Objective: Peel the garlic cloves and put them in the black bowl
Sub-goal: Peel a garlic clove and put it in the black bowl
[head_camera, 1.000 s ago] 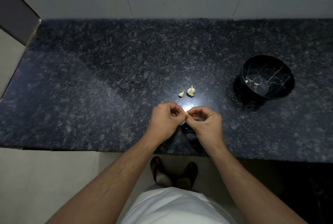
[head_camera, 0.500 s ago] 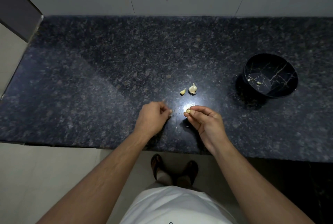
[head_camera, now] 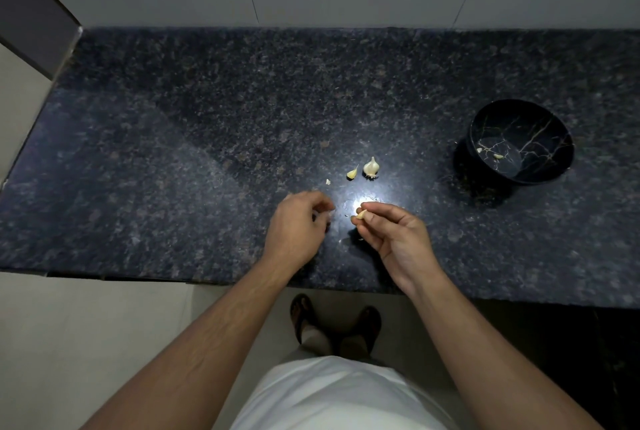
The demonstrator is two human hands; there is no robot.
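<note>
Two hands apart: right hand (head_camera: 394,239) pinches a garlic clove (head_camera: 361,214), left hand (head_camera: 298,228) curled, contents unclear

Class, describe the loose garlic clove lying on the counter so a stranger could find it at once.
Start at the black bowl on the dark granite counter, then look left to the small garlic bulb. The loose clove lies just left of it: smaller, curved, with a thin pointed tail.

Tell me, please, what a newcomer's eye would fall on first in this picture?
Probably the bright glare patch on the dark speckled granite counter, where the right hand pinches a small pale garlic clove and the left hand hangs curled beside it. Next, the glossy black gold-veined bowl at far right, with pale pieces inside.
</note>
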